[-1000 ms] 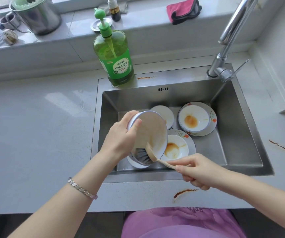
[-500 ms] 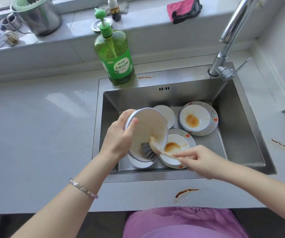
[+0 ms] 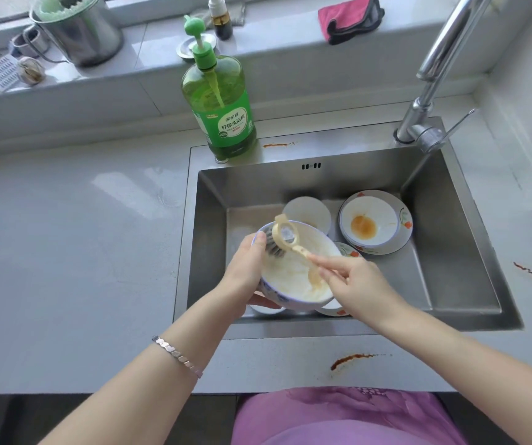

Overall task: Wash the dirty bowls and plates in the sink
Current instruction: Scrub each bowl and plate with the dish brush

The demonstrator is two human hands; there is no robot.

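Grey counter [image 3: 65, 252] all round the steel sink [image 3: 450, 252], and over its near-left part my left hand [image 3: 245, 268] grips the white bowl [image 3: 293, 277], thumb hooked over the rim, fingers curled underneath. My right hand [image 3: 357, 284] pinches the handle of the cream brush [image 3: 285, 232], bristles against the bowl's far inner wall by my thumb. Behind, a stained bowl [image 3: 367, 224] sits on a plate [image 3: 404, 232] on the sink floor.

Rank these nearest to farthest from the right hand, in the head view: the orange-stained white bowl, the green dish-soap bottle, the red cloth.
1. Orange-stained white bowl, in the sink beyond the right hand.
2. Green dish-soap bottle, on the sink's back-left rim.
3. Red cloth, on the windowsill.
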